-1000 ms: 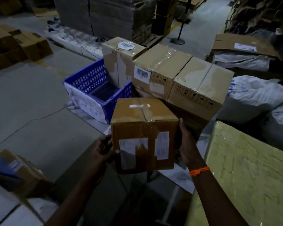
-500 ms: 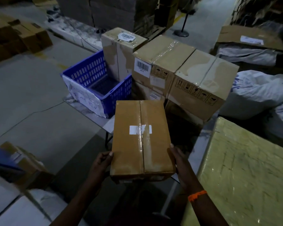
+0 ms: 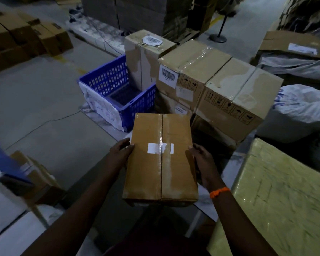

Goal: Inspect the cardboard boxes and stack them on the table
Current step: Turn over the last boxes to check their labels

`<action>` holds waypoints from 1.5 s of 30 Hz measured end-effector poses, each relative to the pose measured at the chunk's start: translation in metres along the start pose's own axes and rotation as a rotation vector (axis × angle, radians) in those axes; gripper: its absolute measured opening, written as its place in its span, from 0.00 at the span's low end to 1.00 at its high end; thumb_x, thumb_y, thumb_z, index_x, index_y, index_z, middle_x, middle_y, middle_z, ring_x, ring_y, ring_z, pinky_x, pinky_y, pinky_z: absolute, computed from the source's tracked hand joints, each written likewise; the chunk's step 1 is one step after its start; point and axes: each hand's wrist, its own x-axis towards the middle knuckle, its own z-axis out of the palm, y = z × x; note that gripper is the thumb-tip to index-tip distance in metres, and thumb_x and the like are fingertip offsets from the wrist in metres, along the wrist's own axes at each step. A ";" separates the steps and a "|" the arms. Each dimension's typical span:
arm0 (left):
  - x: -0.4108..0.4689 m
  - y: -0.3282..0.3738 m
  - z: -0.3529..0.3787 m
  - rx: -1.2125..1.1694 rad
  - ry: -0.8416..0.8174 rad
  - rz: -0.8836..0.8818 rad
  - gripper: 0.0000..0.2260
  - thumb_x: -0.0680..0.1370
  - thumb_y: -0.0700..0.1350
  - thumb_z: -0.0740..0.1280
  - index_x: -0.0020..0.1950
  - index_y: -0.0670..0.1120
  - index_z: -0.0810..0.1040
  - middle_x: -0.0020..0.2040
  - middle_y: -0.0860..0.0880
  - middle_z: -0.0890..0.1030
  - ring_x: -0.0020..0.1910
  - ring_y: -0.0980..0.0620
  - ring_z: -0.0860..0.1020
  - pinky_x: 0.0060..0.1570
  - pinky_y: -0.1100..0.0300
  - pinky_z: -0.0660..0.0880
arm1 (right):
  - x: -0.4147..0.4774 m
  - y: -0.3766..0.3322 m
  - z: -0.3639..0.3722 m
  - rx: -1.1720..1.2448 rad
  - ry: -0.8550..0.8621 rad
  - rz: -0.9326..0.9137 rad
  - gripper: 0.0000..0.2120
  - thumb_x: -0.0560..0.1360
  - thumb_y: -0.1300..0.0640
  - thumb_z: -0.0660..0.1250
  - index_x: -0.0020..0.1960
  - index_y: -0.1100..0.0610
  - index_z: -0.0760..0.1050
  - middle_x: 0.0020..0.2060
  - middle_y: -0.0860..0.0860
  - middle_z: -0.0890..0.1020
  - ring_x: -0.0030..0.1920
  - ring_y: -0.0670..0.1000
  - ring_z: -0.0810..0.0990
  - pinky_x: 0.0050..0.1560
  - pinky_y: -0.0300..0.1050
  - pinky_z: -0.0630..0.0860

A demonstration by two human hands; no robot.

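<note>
between both hands, taped cardboard box.

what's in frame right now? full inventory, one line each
held box: 1, brown, taped seam and white label on top, centre, between both hands
stacked boxes: several, tan, on the table behind the held box, some with barcode labels
crate: 1, blue, slotted walls, left of the stacked boxes
wrapped block: 1, yellowish under clear film, lower right
sacks: at least 2, white, right side
floor boxes: several, brown, far left
pallet stack: 1, grey-brown cardboard, top centre
stanchion: 1, black, top right of centre
wristband: 1, orange, right wrist
left hand: 1, on the box's left side
right hand: 1, on the box's right side
</note>
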 end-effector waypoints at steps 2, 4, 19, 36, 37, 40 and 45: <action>0.015 0.013 0.003 0.034 -0.025 -0.028 0.24 0.81 0.53 0.67 0.77 0.52 0.68 0.72 0.47 0.73 0.62 0.49 0.75 0.55 0.50 0.76 | 0.012 -0.013 0.007 -0.032 -0.009 -0.045 0.18 0.81 0.48 0.69 0.70 0.47 0.75 0.57 0.47 0.83 0.56 0.52 0.84 0.57 0.55 0.82; 0.020 0.026 0.009 0.044 -0.108 -0.071 0.25 0.82 0.54 0.66 0.78 0.53 0.66 0.70 0.46 0.74 0.56 0.51 0.77 0.47 0.53 0.76 | 0.021 -0.023 0.014 -0.062 -0.021 -0.063 0.22 0.82 0.49 0.68 0.75 0.46 0.70 0.55 0.44 0.82 0.55 0.50 0.84 0.53 0.51 0.83; -0.018 0.055 0.002 -0.113 -0.099 0.204 0.34 0.67 0.66 0.75 0.69 0.54 0.74 0.67 0.53 0.78 0.65 0.52 0.78 0.59 0.48 0.79 | -0.013 -0.058 0.005 0.127 0.144 -0.295 0.14 0.82 0.50 0.66 0.67 0.49 0.74 0.60 0.49 0.83 0.58 0.50 0.83 0.55 0.52 0.81; -0.051 0.067 0.031 -0.222 -0.265 -0.057 0.28 0.67 0.77 0.65 0.59 0.62 0.72 0.64 0.53 0.74 0.63 0.48 0.74 0.66 0.43 0.72 | -0.051 -0.018 -0.031 0.269 0.241 -0.183 0.22 0.70 0.25 0.66 0.61 0.31 0.78 0.68 0.43 0.78 0.71 0.51 0.73 0.69 0.58 0.69; -0.052 0.066 0.032 -0.236 -0.267 -0.076 0.20 0.71 0.73 0.66 0.55 0.63 0.70 0.62 0.53 0.72 0.63 0.48 0.73 0.67 0.43 0.71 | -0.051 -0.013 -0.031 0.254 0.257 -0.195 0.13 0.78 0.33 0.62 0.60 0.32 0.78 0.66 0.42 0.78 0.71 0.50 0.73 0.70 0.58 0.68; -0.048 0.064 0.033 -0.215 -0.303 -0.078 0.19 0.69 0.67 0.67 0.56 0.63 0.70 0.63 0.55 0.71 0.63 0.49 0.73 0.69 0.41 0.70 | -0.054 -0.006 -0.036 0.209 0.247 -0.234 0.17 0.88 0.60 0.52 0.68 0.45 0.72 0.63 0.35 0.76 0.68 0.43 0.75 0.73 0.49 0.66; -0.045 0.055 0.038 -0.198 -0.349 -0.091 0.25 0.69 0.64 0.67 0.64 0.61 0.70 0.68 0.51 0.73 0.63 0.48 0.75 0.67 0.41 0.72 | -0.057 0.001 -0.044 0.221 0.307 -0.220 0.18 0.87 0.63 0.53 0.66 0.44 0.73 0.57 0.30 0.81 0.65 0.44 0.78 0.56 0.33 0.78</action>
